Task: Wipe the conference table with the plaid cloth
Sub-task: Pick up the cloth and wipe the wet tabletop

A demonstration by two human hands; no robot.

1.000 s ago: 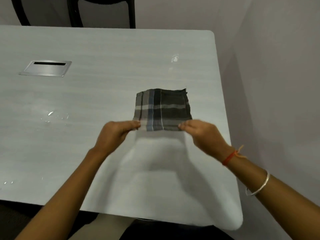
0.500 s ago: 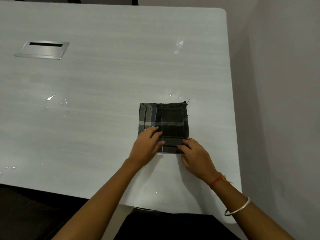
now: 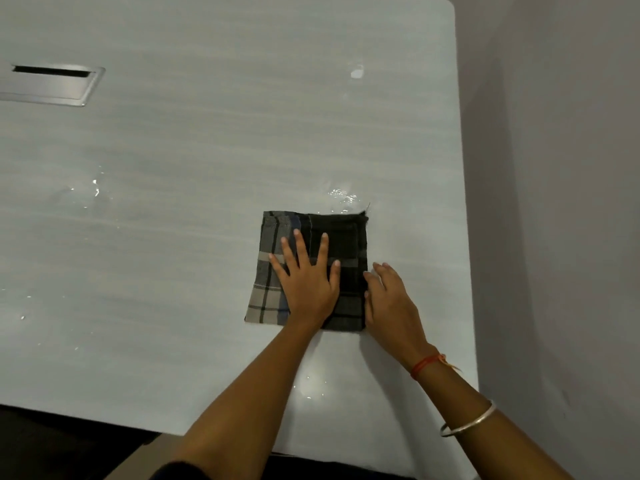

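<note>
Folded plaid cloth (image 3: 311,268) is laid flat on the pale tabletop (image 3: 173,202), near its right edge. Left hand (image 3: 306,278) is pressed on it, grip open, fingers spread. Right hand (image 3: 391,301) is set at the cloth's right edge, grip open. Wet spots are seen nearby.

A plain, pale grey wall (image 3: 561,168) fills the right side of the frame, smooth and bare, with a soft shadow falling along it in the lower right. Light is even and dim, giving small bright glints on wet patches (image 3: 341,197) near the middle. At the upper left edge sits a brushed-metal cable hatch (image 3: 52,86) with a dark slot. Along the bottom left runs dark flooring (image 3: 62,441).
</note>
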